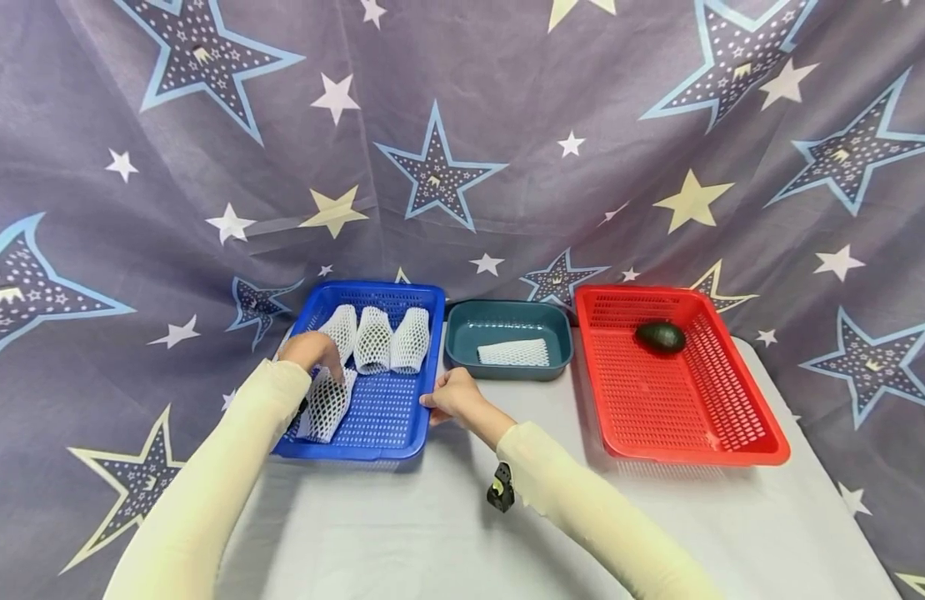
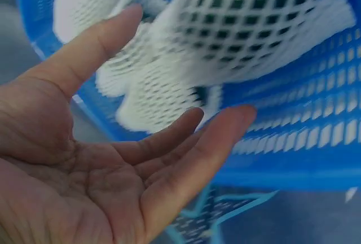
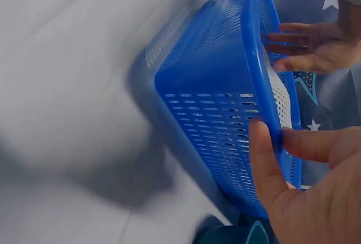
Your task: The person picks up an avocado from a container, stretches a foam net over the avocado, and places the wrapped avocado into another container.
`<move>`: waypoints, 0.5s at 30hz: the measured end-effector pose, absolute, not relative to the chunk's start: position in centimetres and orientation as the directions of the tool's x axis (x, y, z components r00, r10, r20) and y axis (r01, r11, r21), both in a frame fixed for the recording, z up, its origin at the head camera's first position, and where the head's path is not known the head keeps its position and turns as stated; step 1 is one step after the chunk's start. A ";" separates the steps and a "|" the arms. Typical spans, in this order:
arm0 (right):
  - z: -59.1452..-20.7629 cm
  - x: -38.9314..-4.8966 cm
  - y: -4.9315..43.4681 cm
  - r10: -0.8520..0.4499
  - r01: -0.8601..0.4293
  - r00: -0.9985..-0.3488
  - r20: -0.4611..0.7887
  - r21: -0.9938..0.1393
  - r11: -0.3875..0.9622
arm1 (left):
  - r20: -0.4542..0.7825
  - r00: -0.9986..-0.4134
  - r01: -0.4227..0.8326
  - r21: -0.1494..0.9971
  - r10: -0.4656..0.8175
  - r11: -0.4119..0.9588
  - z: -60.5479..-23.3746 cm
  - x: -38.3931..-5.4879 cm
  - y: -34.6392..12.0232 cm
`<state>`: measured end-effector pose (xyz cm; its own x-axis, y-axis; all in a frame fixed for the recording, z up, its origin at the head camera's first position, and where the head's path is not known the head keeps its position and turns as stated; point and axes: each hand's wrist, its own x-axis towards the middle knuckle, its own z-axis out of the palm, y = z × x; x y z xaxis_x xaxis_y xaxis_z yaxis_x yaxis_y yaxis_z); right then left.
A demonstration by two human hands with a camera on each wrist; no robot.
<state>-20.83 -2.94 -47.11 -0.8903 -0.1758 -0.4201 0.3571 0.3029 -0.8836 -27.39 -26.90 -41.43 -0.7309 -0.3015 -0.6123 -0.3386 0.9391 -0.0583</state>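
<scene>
A blue plastic basket (image 1: 380,417) stands at the left of the table, holding several dark avocados wrapped in white foam net sleeves. Three wrapped ones lie along its far half, the middle one (image 1: 372,340) among them; another wrapped avocado (image 1: 327,407) lies at the near left. Above that one is my left hand (image 1: 312,350). In the left wrist view its thumb and fingers are spread apart beside the netted avocado (image 2: 242,29), with nothing in the palm. My right hand (image 1: 457,396) pinches the basket's right rim between thumb and fingers, thumb outside in the right wrist view.
A dark teal tray (image 1: 511,372) in the middle holds a flat white foam net sleeve (image 1: 513,352). To the right, a red basket (image 1: 650,408) contains one bare avocado (image 1: 661,337). A star-patterned cloth (image 1: 447,83) hangs behind the white table (image 1: 402,533).
</scene>
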 end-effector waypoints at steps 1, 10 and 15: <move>-47.0 -20.9 -2.9 -0.177 0.350 -0.889 -0.421 -0.877 0.328 | -0.574 -0.761 -0.339 -0.042 -0.301 0.940 -41.1 -27.3 -26.7; -42.8 -24.1 1.8 -0.270 0.158 -0.897 -0.349 -0.825 0.542 | -0.250 -0.956 -0.237 0.349 -0.154 0.907 -39.6 -25.9 -20.9; -39.3 -26.6 6.7 -0.298 -0.038 -0.927 -0.229 -0.732 0.681 | -0.115 -0.991 -0.124 0.679 -0.061 0.723 -40.4 -24.4 -14.4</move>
<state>-26.59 6.74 -39.31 -0.9268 -0.2977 -0.2289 -0.0380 0.6807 -0.7315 -24.39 -14.41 -40.43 -0.9915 -0.0614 -0.1150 -0.1236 0.7234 0.6793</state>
